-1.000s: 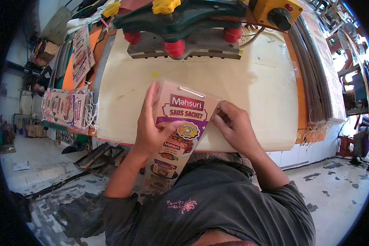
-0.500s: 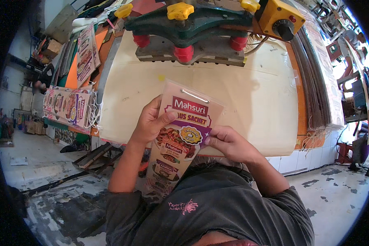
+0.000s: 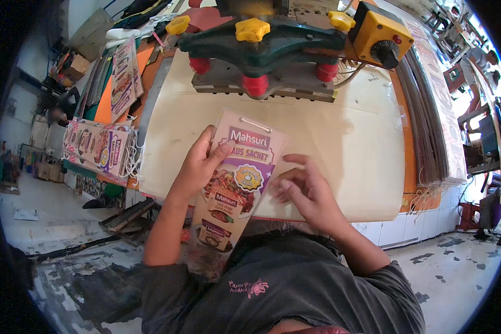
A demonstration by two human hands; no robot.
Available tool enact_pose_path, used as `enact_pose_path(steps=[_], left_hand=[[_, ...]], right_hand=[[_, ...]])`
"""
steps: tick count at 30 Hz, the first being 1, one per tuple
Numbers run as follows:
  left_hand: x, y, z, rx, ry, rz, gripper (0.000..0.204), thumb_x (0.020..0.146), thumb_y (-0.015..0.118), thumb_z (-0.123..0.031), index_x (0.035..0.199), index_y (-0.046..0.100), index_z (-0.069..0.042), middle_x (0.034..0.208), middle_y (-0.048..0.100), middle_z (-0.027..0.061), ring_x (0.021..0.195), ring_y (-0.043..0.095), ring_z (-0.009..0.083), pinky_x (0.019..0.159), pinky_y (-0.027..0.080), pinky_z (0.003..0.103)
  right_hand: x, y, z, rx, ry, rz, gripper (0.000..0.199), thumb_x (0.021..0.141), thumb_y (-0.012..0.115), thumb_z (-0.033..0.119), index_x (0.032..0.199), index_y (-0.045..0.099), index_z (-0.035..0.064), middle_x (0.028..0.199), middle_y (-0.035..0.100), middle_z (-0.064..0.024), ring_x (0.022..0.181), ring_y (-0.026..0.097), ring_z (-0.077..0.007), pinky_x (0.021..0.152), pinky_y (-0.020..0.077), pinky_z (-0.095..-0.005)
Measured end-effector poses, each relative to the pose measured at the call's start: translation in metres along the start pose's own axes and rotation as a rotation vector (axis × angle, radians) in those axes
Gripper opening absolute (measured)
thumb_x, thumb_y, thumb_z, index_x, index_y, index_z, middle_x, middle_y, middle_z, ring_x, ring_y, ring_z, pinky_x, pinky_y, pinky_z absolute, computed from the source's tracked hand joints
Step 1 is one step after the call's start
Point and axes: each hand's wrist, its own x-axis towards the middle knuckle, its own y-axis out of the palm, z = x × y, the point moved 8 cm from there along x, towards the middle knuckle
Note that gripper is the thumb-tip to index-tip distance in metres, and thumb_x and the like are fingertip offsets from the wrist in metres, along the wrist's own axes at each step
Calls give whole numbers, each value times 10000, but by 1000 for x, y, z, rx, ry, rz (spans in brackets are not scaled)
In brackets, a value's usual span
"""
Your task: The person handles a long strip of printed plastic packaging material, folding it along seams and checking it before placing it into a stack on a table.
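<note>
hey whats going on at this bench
A person stands at a cream-topped bench holding a long printed card strip. The left hand grips its left edge, thumb on the face, while the right hand touches its right edge with loose fingers. The strip's top end points at a green press with red and yellow knobs. More printed strips hang at the bench's left side.

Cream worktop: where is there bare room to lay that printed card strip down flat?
The cream worktop is bare to the right of the right hand, up to the stacked sheets. A narrower bare band lies left of the left hand. The far edge is crowded by the green press; the printed card strip covers the middle.
</note>
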Motion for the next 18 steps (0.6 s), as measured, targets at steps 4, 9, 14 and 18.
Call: enact_pose_path(steps=[4, 9, 14, 18], left_hand=[[7, -13, 22, 171, -229, -16, 419, 1041, 639, -200, 1380, 454, -38, 1137, 690, 114, 959, 667, 95, 698, 563, 242], [21, 0, 12, 268, -129, -59, 575, 1009, 677, -186, 1520, 432, -88, 1141, 721, 149, 987, 688, 154, 708, 573, 275], [27, 1, -1, 659, 210, -110, 681, 981, 706, -194, 1575, 396, -73, 1262, 688, 245, 1065, 708, 267, 886, 555, 346], [21, 7, -10, 700, 104, -115, 673, 968, 710, -209, 1551, 422, -37, 1281, 647, 296, 1105, 696, 326, 925, 538, 379]], right_hand=[[-3, -13, 30, -544, -353, -205, 424, 938, 664, 35, 1335, 515, 23, 1276, 618, -215, 1091, 652, -307, 931, 546, -395], [-3, 25, 47, -1070, -592, -27, 605, 884, 747, 228, 1419, 525, 53, 1466, 535, -169, 1365, 487, -352, 1134, 381, -496], [5, 30, 28, -1280, -471, -22, 709, 912, 706, 433, 1490, 501, 76, 1554, 484, -103, 1484, 392, -295, 1220, 279, -523], [10, 28, 25, -1312, -438, -88, 683, 948, 659, 477, 1482, 515, 75, 1560, 482, -93, 1487, 393, -271, 1231, 263, -537]])
